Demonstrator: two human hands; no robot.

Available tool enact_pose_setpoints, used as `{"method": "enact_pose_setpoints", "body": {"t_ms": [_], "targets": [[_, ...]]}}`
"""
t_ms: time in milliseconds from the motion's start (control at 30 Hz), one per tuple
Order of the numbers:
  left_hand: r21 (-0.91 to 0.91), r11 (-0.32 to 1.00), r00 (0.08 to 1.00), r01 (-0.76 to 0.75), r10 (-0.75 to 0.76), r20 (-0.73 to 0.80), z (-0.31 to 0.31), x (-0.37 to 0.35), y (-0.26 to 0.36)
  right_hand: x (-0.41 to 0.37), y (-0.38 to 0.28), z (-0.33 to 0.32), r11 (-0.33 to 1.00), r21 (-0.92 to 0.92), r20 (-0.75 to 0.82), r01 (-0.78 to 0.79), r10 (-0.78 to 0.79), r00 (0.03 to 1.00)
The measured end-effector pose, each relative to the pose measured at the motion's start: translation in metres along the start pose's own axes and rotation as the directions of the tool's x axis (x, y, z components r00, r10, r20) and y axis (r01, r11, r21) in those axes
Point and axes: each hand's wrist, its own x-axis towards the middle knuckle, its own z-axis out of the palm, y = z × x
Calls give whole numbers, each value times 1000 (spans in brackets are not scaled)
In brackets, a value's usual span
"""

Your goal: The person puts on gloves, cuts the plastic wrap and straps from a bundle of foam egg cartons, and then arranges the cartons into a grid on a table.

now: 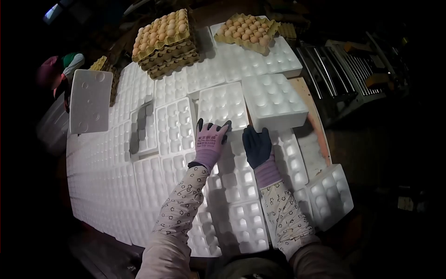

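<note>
My left hand (210, 142), in a pink and purple work glove with dark fingertips, has its fingers spread at the near edge of a white foam egg tray (221, 103). To its right, my right hand (258, 145) shows a dark coated palm turned upward, fingers stretched out. Its fingertips are right by the lower left corner of another foam tray (275, 100), which sits raised and tilted over its neighbours. Beneath both hands lie more foam trays (236, 179) with rounded cups, side by side.
Stacked pulp trays of eggs (162, 35) stand at the far side, with one more egg tray (248, 30) to their right. A person (60, 69) is at the left behind an upright foam panel (90, 102). A roller conveyor (346, 69) stands at the right. One foam tray (329, 196) overhangs the right edge.
</note>
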Motion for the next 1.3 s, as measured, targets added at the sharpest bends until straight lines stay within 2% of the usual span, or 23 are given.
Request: {"method": "enact_pose_setpoints", "body": {"t_ms": [67,100,167,200,267,333,400,467,533,600,700,767,833,867,933,1033,1067,1100,1133,1167,1200,1267,1300], "targets": [[-49,998,998,44,-46,-46,6,-3,2,-15,6,-1,986,-112,-130,-121,106,986],[-40,996,994,85,-82,72,0,-4,4,-26,-2,-6,938,-197,-86,-285,273,958],[-119,989,991,86,-97,-95,-12,-9,11,-54,-27,-16,786,-416,2,-458,504,863],[-139,985,976,100,-125,-178,-24,-16,7,-84,-37,14,630,-736,-55,-249,311,949],[-61,983,940,175,-185,-287,-44,-28,-14,-89,-55,1,427,-894,153,136,6,988],[4,942,878,335,-310,-365,-56,-34,-53,-92,-72,8,-172,-874,486,454,-344,804],[21,836,780,548,-502,-373,-52,-34,-112,-77,-97,4,-611,-657,714,441,-319,623],[-127,598,527,791,-772,-354,-54,-27,-163,-66,-111,14,-742,-633,665,220,-375,646],[-202,378,298,904,-893,-337,-64,-24,-212,-42,-130,8,-804,-582,696,118,-418,583],[-500,229,165,835,-971,-171,-60,-26,-260,-19,-158,-9,-763,-626,680,164,-430,593],[-808,359,462,468,-878,-122,-23,-27,-328,-8,-180,-28,-693,-690,639,207,-450,624],[-743,426,479,516,-863,-161,-4,-9,-327,-12,-178,-29,-694,-701,619,168,-474,626],[-444,576,567,687,-806,-169,-9,13,-301,-24,-163,-23,-692,-697,643,189,-486,592],[-391,654,644,648,-744,-178,-12,22,-287,-27,-153,-20,-691,-693,657,206,-488,575],[-372,567,580,735,-810,-89,10,48,-281,-33,-135,-13,-671,-692,668,266,-455,590],[-463,609,516,645,-793,-324,40,63,-302,-57,-106,-5,-489,-764,637,420,-469,612],[-362,671,572,647,-742,-351,35,66,-302,-74,-95,13,-579,-765,597,280,-476,646],[-489,731,610,475,-675,-416,40,65,-311,-83,-96,13,-602,-727,651,330,-449,612],[-745,620,547,245,-723,-422,48,65,-317,-95,-102,16,-682,-683,676,262,-452,582],[-708,698,625,107,-601,-499,26,57,-303,-102,-114,11,-620,-736,655,274,-547,521],[-806,591,527,41,-698,-485,-8,51,-250,-108,-132,9,-444,-847,529,291,-657,537],[-789,580,554,-200,-597,-580,-62,26,-141,-127,-163,18,-238,-852,477,465,-719,505],[-724,651,658,-228,-445,-608,-69,13,-97,-135,-186,17,-404,-743,656,534,-598,461]]}}
